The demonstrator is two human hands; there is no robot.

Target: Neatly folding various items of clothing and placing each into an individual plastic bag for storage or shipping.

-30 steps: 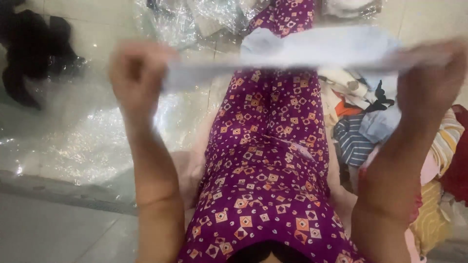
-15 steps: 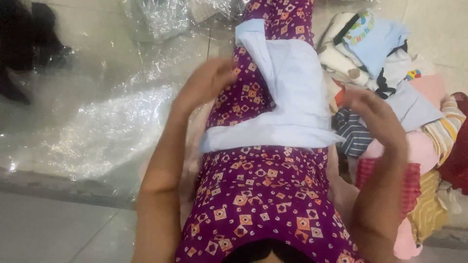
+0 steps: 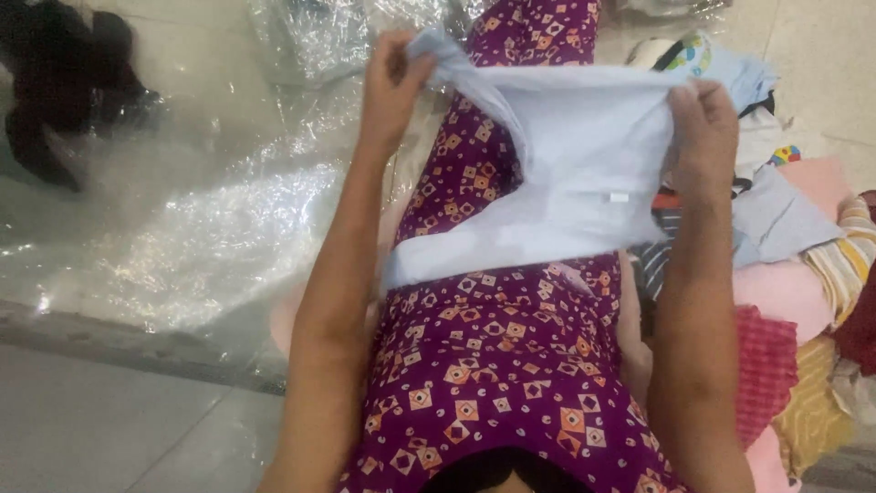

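Beside heaped clothes [image 3: 785, 274], both hands [image 3: 388, 78] [image 3: 703, 128] pinch pale-blue garment [image 3: 575, 173], plastic sheet [image 3: 201, 228] left

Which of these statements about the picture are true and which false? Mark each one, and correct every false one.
1. Both hands grip the light blue garment. True: the left hand and the right hand each pinch its upper edge.
2. The garment lies flat on the floor. False: it rests on the patterned purple lap.
3. A pile of clothes lies on the person's right. True.
4. The clear plastic sheet covers the pile. False: it lies on the floor on the person's left.
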